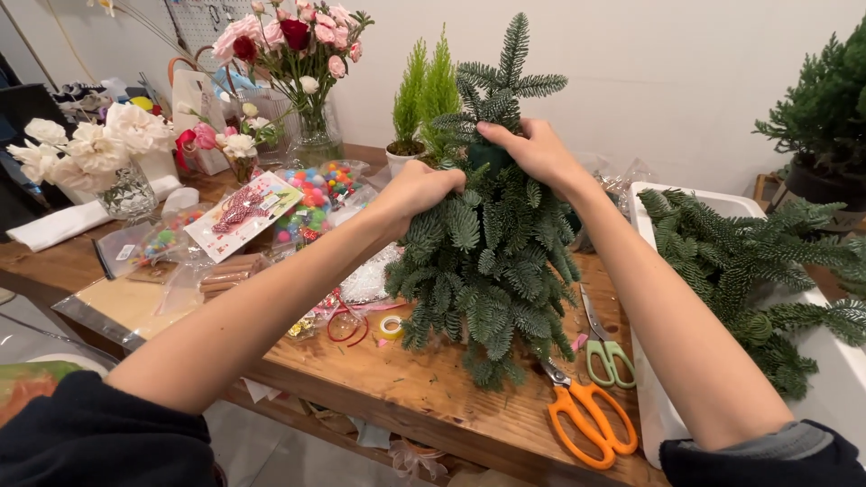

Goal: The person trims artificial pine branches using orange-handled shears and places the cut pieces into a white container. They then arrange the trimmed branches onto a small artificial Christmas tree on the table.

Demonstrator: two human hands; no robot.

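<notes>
We see a dark green fir tree [487, 271] at centre, orange scissors [591, 419] and pale green scissors [606, 347] lower right, pink and red roses [293, 41] upper left, white blooms [90, 144] far left.

The scene is bright and evenly lit, with soft light that seems to come from overhead. The white wall [686, 81] from twelve to two o'clock is pale and flat, without hard glare. Shadows are faint: a soft one lies on the wooden table [406, 379] under the fir tree [487, 261] near six o'clock. Small highlights glint on the glass vase [316, 135] at eleven o'clock and on clear plastic bags [180, 252] at nine o'clock. Focus is sharp at the centre; the dark sleeves [81, 433] at seven and five o'clock are softer. Straight edges bow slightly towards the corners.
</notes>
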